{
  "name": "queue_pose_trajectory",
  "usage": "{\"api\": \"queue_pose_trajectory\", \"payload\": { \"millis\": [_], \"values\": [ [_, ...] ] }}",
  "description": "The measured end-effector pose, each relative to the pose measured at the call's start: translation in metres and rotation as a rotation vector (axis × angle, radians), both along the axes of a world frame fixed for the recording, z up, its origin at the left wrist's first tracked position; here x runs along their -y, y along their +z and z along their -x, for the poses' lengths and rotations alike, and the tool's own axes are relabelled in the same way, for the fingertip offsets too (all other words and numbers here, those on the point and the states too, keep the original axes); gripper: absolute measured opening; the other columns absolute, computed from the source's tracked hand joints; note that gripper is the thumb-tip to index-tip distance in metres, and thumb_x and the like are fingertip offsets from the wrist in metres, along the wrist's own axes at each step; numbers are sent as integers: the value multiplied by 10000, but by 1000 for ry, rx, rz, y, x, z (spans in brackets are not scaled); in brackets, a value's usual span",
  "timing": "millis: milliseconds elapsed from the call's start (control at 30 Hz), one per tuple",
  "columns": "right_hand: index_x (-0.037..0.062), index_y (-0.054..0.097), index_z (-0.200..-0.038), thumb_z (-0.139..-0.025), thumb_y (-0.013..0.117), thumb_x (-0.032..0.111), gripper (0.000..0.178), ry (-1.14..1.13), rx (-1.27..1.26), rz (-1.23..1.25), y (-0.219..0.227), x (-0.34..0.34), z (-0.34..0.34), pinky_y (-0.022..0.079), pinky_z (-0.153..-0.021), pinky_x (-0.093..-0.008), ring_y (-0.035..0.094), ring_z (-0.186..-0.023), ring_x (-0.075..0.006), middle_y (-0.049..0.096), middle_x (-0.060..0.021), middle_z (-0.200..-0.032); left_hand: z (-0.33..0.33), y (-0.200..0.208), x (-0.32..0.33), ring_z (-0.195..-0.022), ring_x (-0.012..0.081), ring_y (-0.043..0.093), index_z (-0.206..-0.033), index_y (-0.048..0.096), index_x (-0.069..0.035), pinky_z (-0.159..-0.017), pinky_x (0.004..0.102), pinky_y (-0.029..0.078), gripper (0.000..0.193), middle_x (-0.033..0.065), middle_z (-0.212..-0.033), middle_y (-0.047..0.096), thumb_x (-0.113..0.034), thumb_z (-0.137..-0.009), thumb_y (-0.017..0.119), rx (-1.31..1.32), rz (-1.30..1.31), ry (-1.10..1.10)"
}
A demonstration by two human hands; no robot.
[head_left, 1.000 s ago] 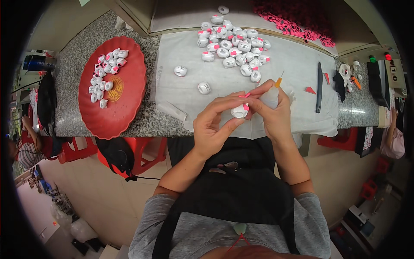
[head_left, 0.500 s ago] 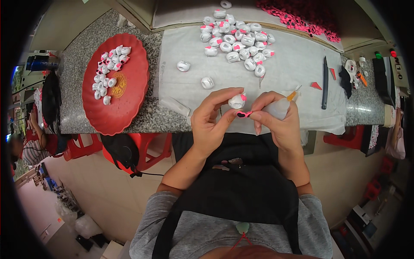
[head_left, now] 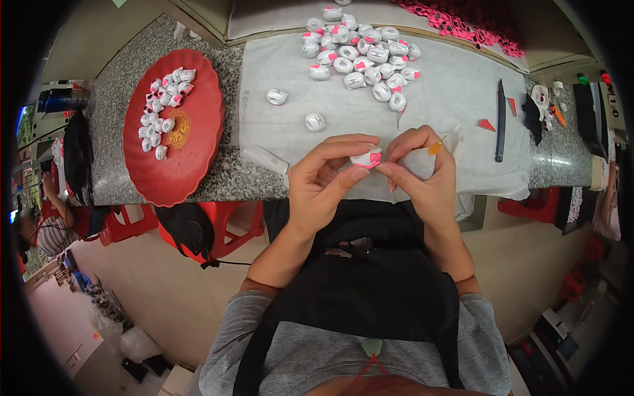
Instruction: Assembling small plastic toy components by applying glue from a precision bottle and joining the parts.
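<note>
My left hand (head_left: 317, 191) pinches a small white rounded figure head (head_left: 360, 159) between thumb and fingers. A pink bow-like patch (head_left: 375, 158) shows on its right side, with a thin pink edge along its underside. The thumb and fingertips of my right hand (head_left: 432, 191) meet the head's right edge. Tucked in the same palm is a translucent squeeze bottle (head_left: 419, 163) with an orange needle tip (head_left: 434, 148) pointing up and right. Beyond my hands, a pile of similar white heads (head_left: 356, 53) covers the far part of the white sheet (head_left: 449, 125).
A red scalloped tray (head_left: 172, 178) with several finished-looking white heads stands left on the granite counter (head_left: 228, 175). Two loose heads lie nearer. A dark craft knife (head_left: 500, 122) and red scraps (head_left: 487, 125) lie right. Pink-and-black pieces (head_left: 456, 26) heap on the back shelf.
The white head has turned in my left fingers. The pink-and-black piece, earlier held below it between both hands, now shows only as a pink edge against it. The needle tip has shifted left.
</note>
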State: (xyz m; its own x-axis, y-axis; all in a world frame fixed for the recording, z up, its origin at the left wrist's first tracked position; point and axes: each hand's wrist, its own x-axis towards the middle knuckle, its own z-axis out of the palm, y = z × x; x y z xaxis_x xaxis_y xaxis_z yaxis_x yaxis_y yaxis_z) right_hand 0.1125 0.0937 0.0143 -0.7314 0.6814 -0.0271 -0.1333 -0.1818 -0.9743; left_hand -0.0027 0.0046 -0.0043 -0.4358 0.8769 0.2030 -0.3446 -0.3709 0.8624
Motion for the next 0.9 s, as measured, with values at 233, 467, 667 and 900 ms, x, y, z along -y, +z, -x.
{"api": "queue_pose_trajectory", "payload": {
  "millis": [233,467,667,900],
  "values": [
    [-13,498,-934,-640,606,-37,314,102,-84,230,9,8,6,398,-433,-161,473,-532,-70,529,-67,-758,-3,1,5,-925,188,481,-959,461,61,-792,283,393,228,164,-999,493,24,-738,502,17,27,-2],
    [-35,535,-892,-639,612,-40,264,94,-178,238,1,8,1,411,-441,-181,498,-554,-82,542,-79,-777,-3,-4,3,-960,258,474,-916,496,37,-807,326,379,198,178,-974,507,4,-723,523,-50,-70,-55],
    [-35,542,-873,-645,618,-28,240,98,-186,138,-2,9,1,417,-447,-192,504,-543,-87,544,-70,-713,-7,-4,3,-952,267,475,-899,500,33,-792,336,387,177,176,-953,516,-31,-735,525,-27,-101,-26],
    [-39,531,-880,-645,612,-42,249,69,-198,189,-1,13,2,427,-456,-192,513,-548,-93,541,-77,-668,-6,-5,3,-929,241,483,-907,491,32,-780,316,394,171,169,-960,509,-37,-752,506,-45,-123,-23]
  ]
}}
